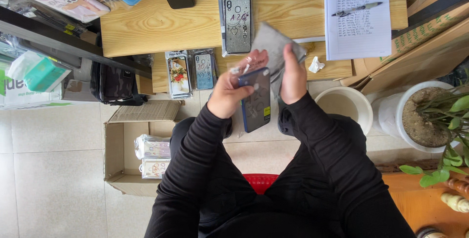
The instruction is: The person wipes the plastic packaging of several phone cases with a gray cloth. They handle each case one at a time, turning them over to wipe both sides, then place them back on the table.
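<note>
Hands: two, both raised just in front of the wooden surface [146,28], over the lap.
Left hand [229,91]: curled closed around a dark blue phone case [256,99], tilted face-up toward the head, apparently for a look at it; lower end hanging free toward the knees.
Right hand [293,77]: closed in a pinch on a grey flat pouch [271,42], lifted just above the blue case, edge toward it, as if to match the two.
Packaged cases on the surface: one clear glittery case [237,23] lying flat just beyond the hands; two smaller ones [190,72] standing at the lower shelf edge, left of the hands.
Paper: one lined sheet [359,23] on the surface, right of the hands, with one pen [356,8] resting across it, within reach.
Tissue: one crumpled scrap [316,65] on the surface edge, just right of the right hand.
Cardboard box [115,150]: one, open on the floor below the surface, left of the knees; packets inside, count unclear.
Pots: one white bowl [344,106] and one planted pot [425,116], on the floor right of the surface.
</note>
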